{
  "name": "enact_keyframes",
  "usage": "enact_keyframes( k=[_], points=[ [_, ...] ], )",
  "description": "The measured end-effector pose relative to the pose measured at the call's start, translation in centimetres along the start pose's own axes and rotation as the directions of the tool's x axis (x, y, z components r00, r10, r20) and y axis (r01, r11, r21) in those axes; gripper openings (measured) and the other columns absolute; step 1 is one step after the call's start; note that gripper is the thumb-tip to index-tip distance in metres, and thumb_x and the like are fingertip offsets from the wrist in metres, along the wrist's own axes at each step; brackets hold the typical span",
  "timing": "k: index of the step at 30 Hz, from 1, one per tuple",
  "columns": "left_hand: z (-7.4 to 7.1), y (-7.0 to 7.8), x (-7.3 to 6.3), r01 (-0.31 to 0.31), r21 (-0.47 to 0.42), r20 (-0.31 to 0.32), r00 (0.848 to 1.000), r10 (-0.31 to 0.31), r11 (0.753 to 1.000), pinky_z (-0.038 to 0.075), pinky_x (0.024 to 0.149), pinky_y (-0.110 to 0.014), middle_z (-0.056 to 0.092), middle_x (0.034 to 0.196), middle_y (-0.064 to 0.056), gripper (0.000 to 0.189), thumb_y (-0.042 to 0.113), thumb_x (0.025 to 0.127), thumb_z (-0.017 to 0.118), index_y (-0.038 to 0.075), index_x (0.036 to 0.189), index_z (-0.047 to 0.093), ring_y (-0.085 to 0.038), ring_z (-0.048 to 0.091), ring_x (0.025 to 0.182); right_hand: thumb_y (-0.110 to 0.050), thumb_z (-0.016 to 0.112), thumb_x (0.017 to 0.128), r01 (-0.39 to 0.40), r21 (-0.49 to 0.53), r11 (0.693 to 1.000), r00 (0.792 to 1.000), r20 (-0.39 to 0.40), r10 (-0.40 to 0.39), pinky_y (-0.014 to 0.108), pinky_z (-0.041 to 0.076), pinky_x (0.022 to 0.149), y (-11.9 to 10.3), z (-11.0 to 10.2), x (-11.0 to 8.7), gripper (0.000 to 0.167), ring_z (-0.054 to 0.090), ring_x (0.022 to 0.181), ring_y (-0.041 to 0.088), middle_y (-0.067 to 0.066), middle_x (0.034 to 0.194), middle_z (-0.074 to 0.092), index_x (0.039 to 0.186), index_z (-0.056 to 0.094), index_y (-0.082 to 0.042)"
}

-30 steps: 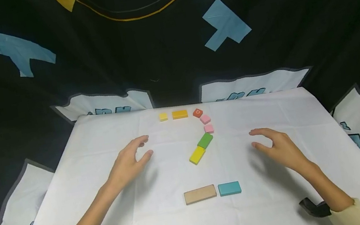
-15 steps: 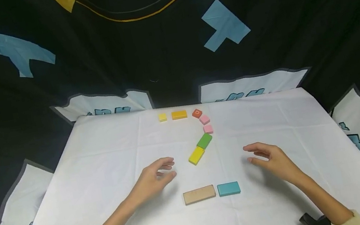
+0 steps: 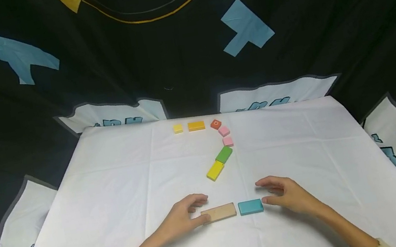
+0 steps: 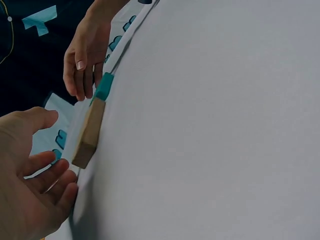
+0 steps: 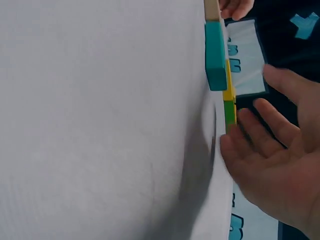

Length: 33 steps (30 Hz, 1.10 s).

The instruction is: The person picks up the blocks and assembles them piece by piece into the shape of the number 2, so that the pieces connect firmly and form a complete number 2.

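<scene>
A plain wooden block (image 3: 219, 213) and a teal block (image 3: 250, 207) lie end to end on the near part of the table, a narrow gap between them. My left hand (image 3: 183, 218) is at the wooden block's left end, its thumb overlapping that end in the head view. In the left wrist view the left hand (image 4: 37, 175) has its fingers loosely bent, with nothing between them. Beside the teal block's right end is my right hand (image 3: 290, 194), thumb close to it. The right wrist view shows the right hand (image 5: 280, 155) apart from the teal block (image 5: 215, 55), holding nothing.
Farther back on the white table (image 3: 114, 191) runs a curved line of blocks: yellow (image 3: 215, 170), green (image 3: 224, 154), two pink (image 3: 227, 141), red (image 3: 216, 124), orange (image 3: 196, 126) and a small yellow one (image 3: 177, 129). A black curtain (image 3: 186, 55) hangs behind.
Both hands have come toward the near edge and inward, from either side of the table to the outer ends of the wooden and teal blocks. The blocks have not moved.
</scene>
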<state>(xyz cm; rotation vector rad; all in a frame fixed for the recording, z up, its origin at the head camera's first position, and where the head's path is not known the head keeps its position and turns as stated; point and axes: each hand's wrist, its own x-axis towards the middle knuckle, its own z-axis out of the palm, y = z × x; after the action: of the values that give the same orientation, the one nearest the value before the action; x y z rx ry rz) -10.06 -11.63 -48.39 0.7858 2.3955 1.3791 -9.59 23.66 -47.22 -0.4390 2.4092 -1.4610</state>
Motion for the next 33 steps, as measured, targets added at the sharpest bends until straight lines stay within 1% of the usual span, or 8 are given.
enact_keyframes(
  k=[3, 6, 8, 12, 16, 21, 26, 33],
  points=[
    [0.6, -0.1, -0.2, -0.01, 0.043, -0.003, 1.0, 0.01, 0.999, 0.05, 0.097, -0.04, 0.064, 0.126, -0.008, 0.051, 0.03, 0.092, 0.074, 0.003, 0.132, 0.059, -0.026, 0.06, 0.115, -0.026, 0.08, 0.086, -0.022, -0.071, 0.997, 0.998, 0.055, 0.026, 0.048, 0.037, 0.11, 0.0, 0.4, 0.0, 0.05, 0.048, 0.132, 0.031, 0.003, 0.133, 0.06, 0.13, 0.063, -0.01],
    [1.2, -0.2, -0.4, -0.016, 0.075, -0.009, 1.0, 0.016, 0.997, 0.049, 0.097, -0.04, 0.065, 0.124, -0.002, 0.049, 0.028, 0.09, 0.076, 0.006, 0.131, 0.06, -0.022, 0.06, 0.113, -0.029, 0.082, 0.083, -0.043, -0.118, 0.992, 0.996, 0.071, 0.052, 0.053, 0.034, 0.111, -0.1, 0.8, 0.0, 0.05, 0.047, 0.132, 0.03, -0.002, 0.133, 0.06, 0.129, 0.065, -0.016],
    [1.5, -0.2, -0.5, -0.016, 0.096, -0.012, 1.0, 0.017, 0.995, 0.048, 0.098, -0.04, 0.065, 0.122, 0.003, 0.047, 0.027, 0.089, 0.077, 0.009, 0.13, 0.062, -0.018, 0.058, 0.112, -0.029, 0.082, 0.083, -0.038, -0.128, 0.991, 0.996, 0.075, 0.048, 0.052, 0.034, 0.11, -0.2, 1.1, 0.0, 0.049, 0.048, 0.13, 0.028, -0.004, 0.131, 0.06, 0.128, 0.065, -0.018],
    [1.9, -0.1, -0.5, -0.02, 0.13, -0.01, 1.0, 0.022, 0.991, 0.047, 0.095, -0.039, 0.063, 0.118, 0.008, 0.044, 0.022, 0.087, 0.079, 0.011, 0.127, 0.064, -0.014, 0.055, 0.107, -0.029, 0.083, 0.083, -0.016, -0.132, 0.991, 0.995, 0.1, 0.029, 0.042, 0.039, 0.108, -0.2, 1.5, 0.1, 0.048, 0.053, 0.122, 0.022, -0.007, 0.126, 0.062, 0.126, 0.065, -0.019],
    [2.2, 0.3, -0.3, -0.03, 0.162, -0.015, 0.999, 0.033, 0.986, 0.047, 0.094, -0.036, 0.063, 0.115, 0.008, 0.042, 0.014, 0.085, 0.078, 0.011, 0.125, 0.065, -0.013, 0.054, 0.105, -0.029, 0.083, 0.083, 0.002, -0.16, 0.987, 0.993, 0.115, 0.016, 0.036, 0.042, 0.104, -0.1, 1.9, 0.3, 0.045, 0.055, 0.114, 0.018, -0.01, 0.121, 0.062, 0.124, 0.066, -0.02],
    [2.3, 0.4, -0.1, -0.044, 0.189, -0.027, 0.998, 0.05, 0.981, 0.048, 0.09, -0.031, 0.062, 0.111, 0.009, 0.039, 0.006, 0.084, 0.077, 0.01, 0.122, 0.067, -0.011, 0.052, 0.101, -0.022, 0.082, 0.084, 0.019, -0.199, 0.98, 0.994, 0.106, 0.003, 0.039, 0.044, 0.103, -0.2, 2.1, 0.6, 0.04, 0.056, 0.111, 0.016, -0.012, 0.118, 0.062, 0.122, 0.067, -0.02],
    [2.3, 0.3, -0.1, -0.044, 0.191, -0.03, 0.998, 0.05, 0.981, 0.048, 0.085, -0.029, 0.061, 0.109, 0.009, 0.037, 0.006, 0.083, 0.076, 0.011, 0.12, 0.069, -0.01, 0.051, 0.097, -0.017, 0.082, 0.084, 0.003, -0.21, 0.978, 0.995, 0.095, 0.018, 0.042, 0.045, 0.102, -0.3, 2.2, 0.6, 0.037, 0.056, 0.11, 0.015, -0.014, 0.115, 0.062, 0.118, 0.069, -0.022],
    [2.3, 0.1, 0.3, -0.014, 0.178, -0.022, 1.0, 0.019, 0.984, 0.047, 0.084, -0.029, 0.06, 0.111, 0.01, 0.036, 0.009, 0.084, 0.073, 0.015, 0.119, 0.069, -0.009, 0.051, 0.097, -0.017, 0.08, 0.085, 0.009, -0.196, 0.981, 0.995, 0.1, 0.01, 0.041, 0.044, 0.102, -0.3, 2.1, 0.5, 0.034, 0.056, 0.109, 0.016, -0.013, 0.115, 0.062, 0.117, 0.07, -0.023]
  ],
)
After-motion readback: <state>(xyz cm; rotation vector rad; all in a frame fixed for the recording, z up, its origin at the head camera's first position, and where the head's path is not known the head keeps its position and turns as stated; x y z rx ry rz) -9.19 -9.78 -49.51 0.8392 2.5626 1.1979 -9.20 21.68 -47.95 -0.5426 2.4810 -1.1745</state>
